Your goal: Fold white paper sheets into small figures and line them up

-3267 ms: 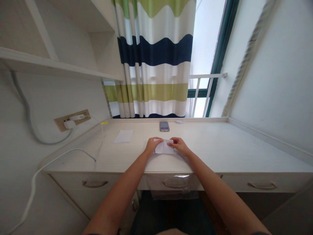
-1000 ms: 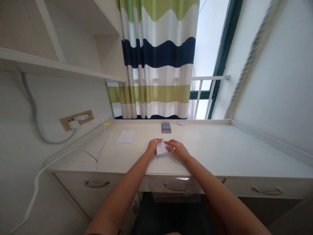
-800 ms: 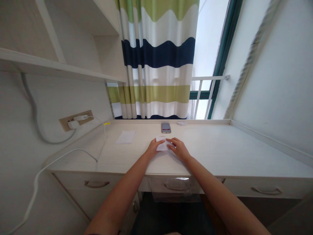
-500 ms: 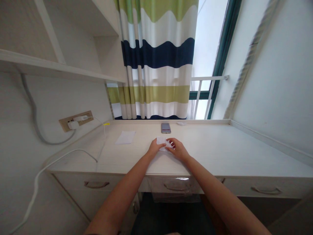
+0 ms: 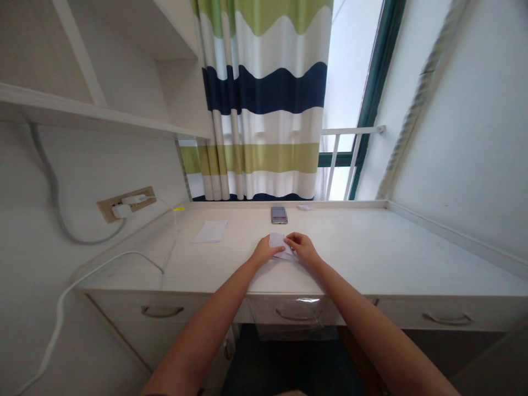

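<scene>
White paper (image 5: 276,239) was held, folded.
Left hand (image 5: 263,251) clasped it, thumb on top; right hand (image 5: 304,247) pinched its edge.

No text, label, brand, number or sign can be read. The phone (image 5: 279,215) on the desk (image 5: 412,250) shows a greyish face with a reddish strip low on it, too small to make out any letters. The yellow tag (image 5: 179,209) at the white cable (image 5: 175,225) is likewise too small to read. On the folded paper (image 5: 277,240) and the flat sheet (image 5: 210,231), no writing can be made out.
</scene>
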`<state>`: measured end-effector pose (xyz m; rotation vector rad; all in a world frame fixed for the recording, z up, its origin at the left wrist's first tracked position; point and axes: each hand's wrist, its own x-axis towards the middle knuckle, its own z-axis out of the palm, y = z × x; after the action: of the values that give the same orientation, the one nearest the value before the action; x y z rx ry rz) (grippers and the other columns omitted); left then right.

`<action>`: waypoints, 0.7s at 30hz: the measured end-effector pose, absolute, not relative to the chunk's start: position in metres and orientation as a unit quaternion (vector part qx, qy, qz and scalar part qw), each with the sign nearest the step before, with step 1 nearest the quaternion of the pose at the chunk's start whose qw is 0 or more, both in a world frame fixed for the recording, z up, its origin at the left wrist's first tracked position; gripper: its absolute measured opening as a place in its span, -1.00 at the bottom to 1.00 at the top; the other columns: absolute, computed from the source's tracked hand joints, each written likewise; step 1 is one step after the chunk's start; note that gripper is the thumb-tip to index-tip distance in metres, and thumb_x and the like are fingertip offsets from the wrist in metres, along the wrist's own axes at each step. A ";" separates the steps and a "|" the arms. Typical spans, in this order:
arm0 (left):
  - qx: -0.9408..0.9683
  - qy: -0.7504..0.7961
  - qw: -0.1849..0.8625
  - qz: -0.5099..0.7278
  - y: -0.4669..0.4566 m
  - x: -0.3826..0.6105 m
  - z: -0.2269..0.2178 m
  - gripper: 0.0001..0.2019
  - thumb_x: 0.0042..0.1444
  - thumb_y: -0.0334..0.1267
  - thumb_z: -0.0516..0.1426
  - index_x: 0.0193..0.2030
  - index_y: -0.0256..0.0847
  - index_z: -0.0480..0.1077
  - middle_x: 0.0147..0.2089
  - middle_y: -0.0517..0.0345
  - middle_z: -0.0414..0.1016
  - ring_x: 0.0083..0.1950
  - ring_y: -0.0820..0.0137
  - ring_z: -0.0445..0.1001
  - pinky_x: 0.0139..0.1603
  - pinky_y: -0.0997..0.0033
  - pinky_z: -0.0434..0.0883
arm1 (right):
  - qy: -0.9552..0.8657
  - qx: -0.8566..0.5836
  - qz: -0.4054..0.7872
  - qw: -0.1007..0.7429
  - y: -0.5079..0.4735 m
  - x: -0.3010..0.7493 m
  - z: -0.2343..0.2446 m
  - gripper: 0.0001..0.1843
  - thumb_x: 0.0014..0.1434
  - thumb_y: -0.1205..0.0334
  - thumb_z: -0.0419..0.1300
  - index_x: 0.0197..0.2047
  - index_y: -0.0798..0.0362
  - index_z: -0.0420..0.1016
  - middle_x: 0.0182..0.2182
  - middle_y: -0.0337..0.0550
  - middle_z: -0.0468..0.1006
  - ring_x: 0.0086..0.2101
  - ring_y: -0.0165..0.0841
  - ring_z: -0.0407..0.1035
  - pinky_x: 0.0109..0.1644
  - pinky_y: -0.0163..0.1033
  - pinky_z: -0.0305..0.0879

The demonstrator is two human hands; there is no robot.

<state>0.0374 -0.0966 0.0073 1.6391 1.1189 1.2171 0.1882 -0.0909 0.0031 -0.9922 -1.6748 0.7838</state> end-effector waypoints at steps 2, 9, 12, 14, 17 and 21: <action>0.650 0.436 0.395 0.481 -0.095 0.037 0.006 -0.65 -0.37 -0.34 0.26 -0.33 -0.31 0.38 -0.30 0.04 0.47 -0.31 0.37 0.41 -0.30 0.43 0.31 | -0.688 -0.404 0.338 0.500 -0.091 0.188 0.004 -0.70 -0.12 0.02 0.12 -0.51 0.12 0.36 -0.67 -0.30 0.32 -0.64 -0.50 0.15 -0.54 -0.36 0.10; 0.661 0.429 0.379 0.485 -0.098 0.038 0.009 -0.67 -0.37 -0.36 0.25 -0.34 -0.30 0.37 -0.29 0.04 0.46 -0.31 0.37 0.40 -0.29 0.43 0.30 | -0.672 -0.397 0.348 0.519 -0.092 0.186 0.005 -0.73 -0.12 0.06 0.11 -0.53 0.13 0.36 -0.65 -0.29 0.31 -0.61 -0.49 0.15 -0.52 -0.35 0.11; 0.664 0.434 0.375 0.480 -0.101 0.039 0.012 -0.68 -0.38 -0.37 0.25 -0.36 -0.29 0.36 -0.31 0.07 0.46 -0.32 0.38 0.39 -0.29 0.44 0.29 | -0.673 -0.399 0.339 0.524 -0.093 0.186 0.006 -0.77 -0.11 0.10 0.09 -0.57 0.12 0.33 -0.67 -0.31 0.27 -0.61 -0.50 0.12 -0.53 -0.36 0.08; 0.668 0.433 0.375 0.475 -0.102 0.040 0.013 -0.67 -0.38 -0.37 0.25 -0.36 -0.30 0.36 -0.32 0.08 0.46 -0.32 0.38 0.38 -0.29 0.44 0.29 | -0.669 -0.402 0.332 0.530 -0.094 0.186 0.008 -0.80 -0.13 0.13 0.09 -0.59 0.11 0.30 -0.67 -0.32 0.25 -0.61 -0.50 0.11 -0.53 -0.37 0.06; 0.674 0.429 0.377 0.468 -0.102 0.041 0.012 -0.66 -0.38 -0.35 0.25 -0.35 -0.29 0.34 -0.31 0.08 0.45 -0.31 0.38 0.38 -0.29 0.44 0.29 | -0.666 -0.404 0.328 0.534 -0.096 0.185 0.010 -0.82 -0.14 0.17 0.07 -0.62 0.09 0.27 -0.69 -0.33 0.22 -0.62 -0.50 0.09 -0.55 -0.37 0.04; 0.678 0.436 0.358 0.471 -0.101 0.040 0.009 -0.64 -0.38 -0.34 0.26 -0.34 -0.28 0.33 -0.30 0.09 0.43 -0.30 0.38 0.37 -0.28 0.43 0.28 | -0.666 -0.402 0.343 0.526 -0.096 0.184 0.010 -0.82 -0.12 0.16 0.05 -0.61 0.08 0.25 -0.71 -0.35 0.19 -0.65 -0.51 0.07 -0.58 -0.37 0.02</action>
<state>0.0398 -0.1005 0.0091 1.7493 1.1256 1.2149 0.1842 -0.0964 0.0096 -0.9603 -1.5931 0.8209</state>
